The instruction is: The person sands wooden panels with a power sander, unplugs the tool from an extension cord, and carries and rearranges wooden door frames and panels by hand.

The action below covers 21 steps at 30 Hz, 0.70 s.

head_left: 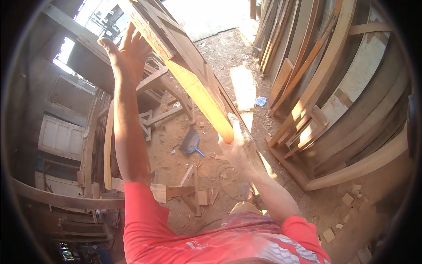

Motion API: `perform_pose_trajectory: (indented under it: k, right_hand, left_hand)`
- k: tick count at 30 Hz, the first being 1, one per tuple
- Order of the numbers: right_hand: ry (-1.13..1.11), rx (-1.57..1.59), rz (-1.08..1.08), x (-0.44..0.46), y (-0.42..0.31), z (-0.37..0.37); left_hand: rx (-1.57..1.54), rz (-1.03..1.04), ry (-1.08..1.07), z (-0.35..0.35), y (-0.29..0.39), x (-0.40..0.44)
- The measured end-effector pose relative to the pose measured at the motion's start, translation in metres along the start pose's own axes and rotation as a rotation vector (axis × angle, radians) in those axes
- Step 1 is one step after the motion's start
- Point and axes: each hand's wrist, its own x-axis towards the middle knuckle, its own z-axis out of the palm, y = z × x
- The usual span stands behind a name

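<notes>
A long framed wooden panel (193, 90), which looks like a door, slants from the top of the view down toward my body. Its near edge shows a smooth, sunlit yellow-brown stretch and a rougher, darker one farther up. My right hand (237, 143) is closed around the panel's lower end, with the thumb on the upper side. Up beside the far part of that edge, my left hand (128, 53) is raised with its fingers stretched out and the thumb apart. Its fingertips come close to the wood; whether they touch it I cannot tell.
Tall boards (303, 66) lean in a rack on the right. A wooden trestle (165, 88) stands behind the panel. On the dirt floor are a dark dustpan (190, 143), wood offcuts (193, 193) and a blue wrapper (260, 101). A white panelled door (61, 136) stands at left.
</notes>
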Motion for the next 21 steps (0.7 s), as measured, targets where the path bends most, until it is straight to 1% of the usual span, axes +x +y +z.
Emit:
perform_pose_trajectory:
  k: [1,2,3,5,7,10,11,12,13,14,15,17,19,20,21]
  right_hand:
    - [0.002,0.01,0.0,0.005,0.007,0.005]
    - [-0.057,-0.029,0.069,0.011,0.022,0.018]
    - [-0.019,-0.053,0.03,0.015,0.03,0.023]
    - [0.061,-0.106,-0.044,0.024,0.046,0.034]
    - [0.056,-0.028,-0.062,0.039,0.037,0.026]
    - [0.079,0.054,-0.108,0.047,0.025,0.019]
    - [0.083,0.054,-0.135,0.049,0.029,0.023]
    - [0.03,0.054,-0.152,0.052,0.035,0.024]
    - [0.09,0.051,-0.17,0.054,0.036,0.029]
    - [0.009,0.048,-0.127,0.053,0.032,0.025]
    - [0.05,0.033,-0.161,0.051,0.035,0.031]
    - [0.066,0.064,-0.182,0.049,0.034,0.034]
    - [0.045,0.077,-0.186,0.045,0.035,0.035]
    - [0.043,0.057,-0.198,0.042,0.034,0.039]
    - [-0.067,0.089,-0.124,0.04,0.034,0.039]
  left_hand:
    - [0.147,0.053,-0.029,0.002,-0.03,-0.028]
    - [0.301,0.045,-0.034,0.028,-0.049,-0.063]
    - [0.329,0.019,-0.068,0.048,-0.067,-0.088]
    - [0.42,-0.038,0.028,0.1,-0.07,-0.113]
    - [0.502,0.002,0.152,0.116,-0.078,-0.103]
    - [0.542,0.027,0.19,0.096,-0.127,-0.086]
    - [0.503,0.038,0.267,0.098,-0.139,-0.086]
    - [0.522,0.079,0.276,0.103,-0.138,-0.087]
    - [0.473,0.043,0.29,0.107,-0.136,-0.087]
    - [0.518,0.063,0.327,0.107,-0.139,-0.088]
    - [0.542,0.109,0.301,0.093,-0.149,-0.085]
    - [0.482,0.056,0.308,0.096,-0.143,-0.089]
    - [0.604,0.041,0.273,0.076,-0.148,-0.088]
    - [0.593,-0.011,0.281,0.072,-0.147,-0.092]
    - [0.581,-0.063,0.289,0.069,-0.145,-0.096]
